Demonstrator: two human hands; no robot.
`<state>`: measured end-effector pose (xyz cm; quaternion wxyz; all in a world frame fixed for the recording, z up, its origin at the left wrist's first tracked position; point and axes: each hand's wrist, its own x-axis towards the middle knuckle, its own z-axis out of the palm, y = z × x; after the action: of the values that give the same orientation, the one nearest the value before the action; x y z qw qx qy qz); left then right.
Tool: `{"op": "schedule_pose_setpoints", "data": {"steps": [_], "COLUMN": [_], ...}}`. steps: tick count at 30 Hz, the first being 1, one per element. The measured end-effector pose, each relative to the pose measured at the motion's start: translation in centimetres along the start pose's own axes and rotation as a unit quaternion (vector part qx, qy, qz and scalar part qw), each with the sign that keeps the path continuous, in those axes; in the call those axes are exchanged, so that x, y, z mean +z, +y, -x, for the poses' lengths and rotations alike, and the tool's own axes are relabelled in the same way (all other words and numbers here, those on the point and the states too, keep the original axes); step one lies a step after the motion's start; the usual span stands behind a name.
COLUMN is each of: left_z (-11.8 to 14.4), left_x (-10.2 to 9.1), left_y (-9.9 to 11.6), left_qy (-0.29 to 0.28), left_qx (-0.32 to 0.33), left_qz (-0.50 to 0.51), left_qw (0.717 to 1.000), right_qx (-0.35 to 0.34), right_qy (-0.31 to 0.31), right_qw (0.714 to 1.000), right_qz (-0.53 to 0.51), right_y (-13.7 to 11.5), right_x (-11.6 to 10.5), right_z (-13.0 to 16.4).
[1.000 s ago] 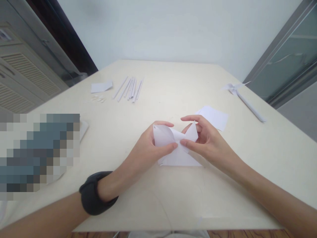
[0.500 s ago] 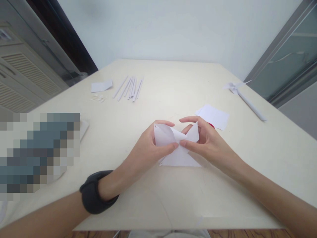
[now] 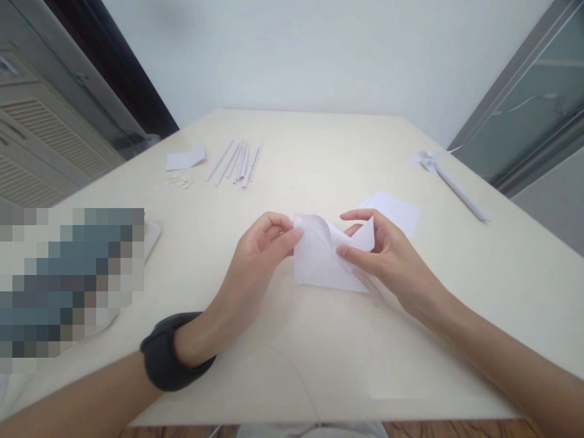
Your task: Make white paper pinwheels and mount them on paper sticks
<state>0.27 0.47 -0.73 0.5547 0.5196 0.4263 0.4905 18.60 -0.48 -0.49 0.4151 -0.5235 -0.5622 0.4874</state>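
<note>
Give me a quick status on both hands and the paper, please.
Left hand fingertips at folded paper left edge. Right hand pinching its centre. Nothing blocking.

A pale, plain wall (image 3: 319, 55) is filling the upper middle of the frame, and soft, even light is falling across it. A cream-coloured table (image 3: 319, 158) is spreading from the centre down to the lower edge, its far side narrowing toward the wall. At the upper left, a grey cabinet with louvred panels (image 3: 41, 140) is standing beside a dark doorway strip (image 3: 114, 67). At the upper right, a grey-framed glass panel (image 3: 533, 103) is slanting down the frame, faintly reflecting the room. A sliver of reddish-brown wooden floor (image 3: 456, 430) is showing along the bottom edge, below the table's near rim.
</note>
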Motion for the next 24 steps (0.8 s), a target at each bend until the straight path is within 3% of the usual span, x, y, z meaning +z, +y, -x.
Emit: {"op": "schedule_pose_setpoints", "data": {"steps": [4, 8, 15, 24], "left_z": [0.23, 0.66, 0.43, 0.05], "left_x": [0.30, 0.52, 0.44, 0.09], "left_y": [0.41, 0.54, 0.33, 0.39], "left_qy": [-0.007, -0.046, -0.125, -0.161], "left_qx": [0.046, 0.062, -0.022, -0.017], "left_qz": [0.012, -0.051, -0.101, -0.216], "left_qw": [0.999, 0.996, 0.987, 0.963], "right_qx": [0.009, 0.005, 0.001, -0.003], "right_qy": [0.005, 0.009, -0.001, -0.024], "right_qw": [1.000, 1.000, 1.000, 1.000], "right_qz": [-0.004, -0.014, -0.018, -0.010], "right_y": [-0.01, -0.09, -0.20, -0.17], "right_x": [-0.13, -0.11, -0.14, -0.11], "right_z": [-0.04, 0.03, 0.11, 0.19]}}
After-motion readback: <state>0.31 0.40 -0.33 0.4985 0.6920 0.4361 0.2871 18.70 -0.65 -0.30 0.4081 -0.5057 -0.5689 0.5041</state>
